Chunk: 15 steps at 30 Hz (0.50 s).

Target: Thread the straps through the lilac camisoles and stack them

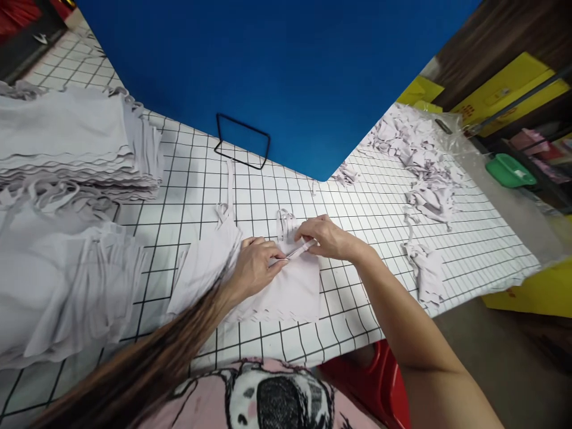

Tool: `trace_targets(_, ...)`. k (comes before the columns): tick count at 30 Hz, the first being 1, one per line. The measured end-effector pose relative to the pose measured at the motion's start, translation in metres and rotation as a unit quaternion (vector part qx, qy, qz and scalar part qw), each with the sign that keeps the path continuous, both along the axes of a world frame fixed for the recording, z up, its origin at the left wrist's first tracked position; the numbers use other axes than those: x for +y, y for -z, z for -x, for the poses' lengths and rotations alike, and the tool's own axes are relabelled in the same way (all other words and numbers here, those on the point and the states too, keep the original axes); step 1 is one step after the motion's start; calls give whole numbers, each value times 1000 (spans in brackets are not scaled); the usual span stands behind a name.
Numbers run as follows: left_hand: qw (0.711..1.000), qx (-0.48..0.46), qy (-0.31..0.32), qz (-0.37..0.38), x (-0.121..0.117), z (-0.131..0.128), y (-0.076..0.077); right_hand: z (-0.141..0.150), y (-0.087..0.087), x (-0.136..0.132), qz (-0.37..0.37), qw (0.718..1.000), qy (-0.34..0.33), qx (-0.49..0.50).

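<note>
A pale camisole (290, 295) with thin straps lies on the checked tablecloth in front of me. My left hand (257, 265) pinches its upper edge near the middle. Just to the right, my right hand (325, 237) grips the same edge between thumb and fingers, so a narrow band is raised between the two hands. Loose straps curl up beyond my right fingers. Another pale garment (203, 268) lies to the left, partly under my left forearm and a lock of long hair, with one strap stretched away from me.
Tall stacks of pale garments (67, 137) fill the left side. A blue board (277, 77) with a black wire frame (243, 141) overhangs the far side. Crumpled pale pieces (420, 155) spread along the right. A green basin (509, 171) and a red stool (379, 381) stand off the table.
</note>
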<state>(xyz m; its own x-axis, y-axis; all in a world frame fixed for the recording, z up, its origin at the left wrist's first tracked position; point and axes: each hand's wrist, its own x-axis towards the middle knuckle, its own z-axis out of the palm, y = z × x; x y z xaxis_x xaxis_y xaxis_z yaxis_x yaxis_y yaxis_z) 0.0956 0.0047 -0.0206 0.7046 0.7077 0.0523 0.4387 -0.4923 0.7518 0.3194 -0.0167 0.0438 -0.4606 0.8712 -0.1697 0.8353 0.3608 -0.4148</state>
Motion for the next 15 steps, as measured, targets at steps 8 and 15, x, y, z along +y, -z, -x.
trace_targets(8,992,49,-6,-116,-7,-2,6,-17,51,35,-145,934,250,211)
trace_targets(15,961,119,53,-246,-18,-8,13,-14,76,47,-86,887,375,255)
